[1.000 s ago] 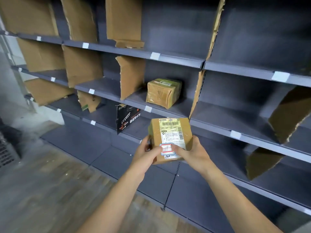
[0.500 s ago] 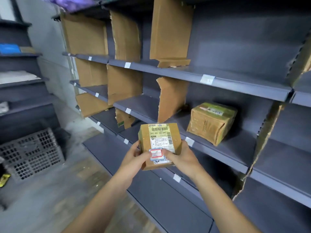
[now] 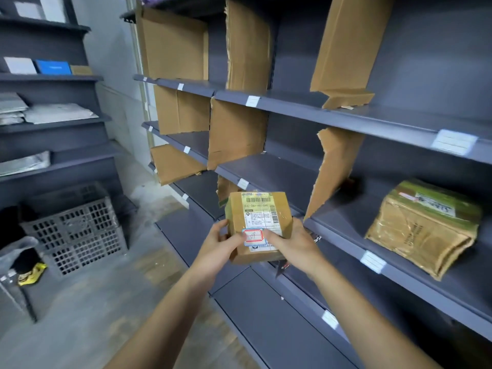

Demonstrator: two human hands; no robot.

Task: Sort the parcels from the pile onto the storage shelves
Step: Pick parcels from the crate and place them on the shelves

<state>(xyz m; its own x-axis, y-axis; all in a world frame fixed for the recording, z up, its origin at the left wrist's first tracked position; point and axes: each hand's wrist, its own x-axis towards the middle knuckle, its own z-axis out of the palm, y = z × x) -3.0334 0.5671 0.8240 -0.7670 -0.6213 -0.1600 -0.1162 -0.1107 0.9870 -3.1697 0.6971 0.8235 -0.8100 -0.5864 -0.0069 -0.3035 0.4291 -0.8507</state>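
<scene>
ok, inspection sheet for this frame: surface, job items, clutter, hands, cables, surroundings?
Surface: grey metal shelves, split by torn cardboard dividers, white tags on the front edges.
Job's things: small brown parcel held in front of the shelves, label facing up; taped parcel lying on a shelf to the right.
Clutter: grey plastic crate on the floor at left; yellow-black packet near it.
Grippers: left hand and right hand both grip the small brown parcel by its sides.
Cables: nothing seen.
Surroundings: second shelf unit at left holding flat grey mailers and a blue box.
</scene>
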